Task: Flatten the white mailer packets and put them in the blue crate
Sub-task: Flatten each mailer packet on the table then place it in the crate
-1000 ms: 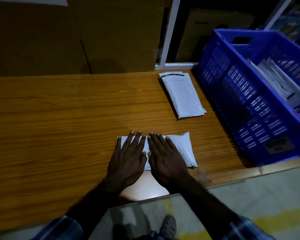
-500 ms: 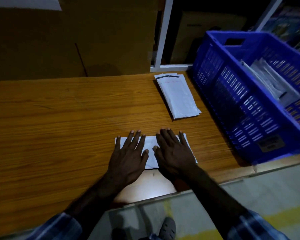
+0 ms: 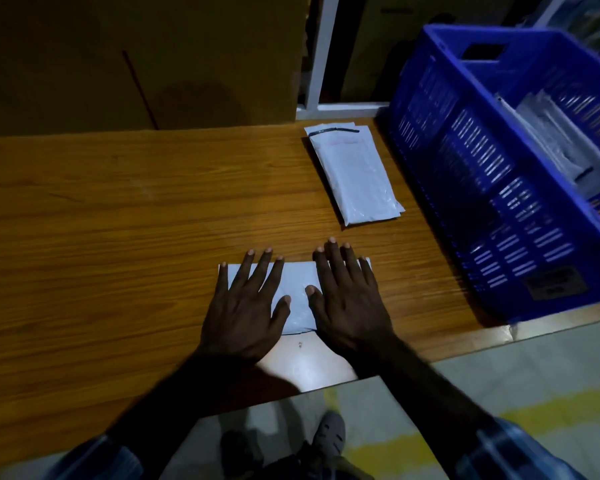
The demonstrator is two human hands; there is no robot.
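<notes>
A white mailer packet [image 3: 297,289] lies flat on the wooden table [image 3: 118,216] near its front edge. My left hand [image 3: 248,306] presses on the packet's left half with fingers spread and straight. My right hand [image 3: 349,296] presses flat on its right half, covering the right end. A small stack of white mailer packets [image 3: 355,174] lies farther back, just left of the blue crate [image 3: 465,174]. The crate stands at the table's right end and holds several packets [image 3: 561,147].
Large cardboard boxes [image 3: 136,60] stand behind the table. A white frame post [image 3: 321,53] rises behind the stack. The table's front edge runs close below my wrists, with grey floor and a yellow stripe [image 3: 413,448] beneath.
My right hand has slid rightwards along the packet, away from my left hand, until it covers the right end. The left hand has stayed on the left half.
</notes>
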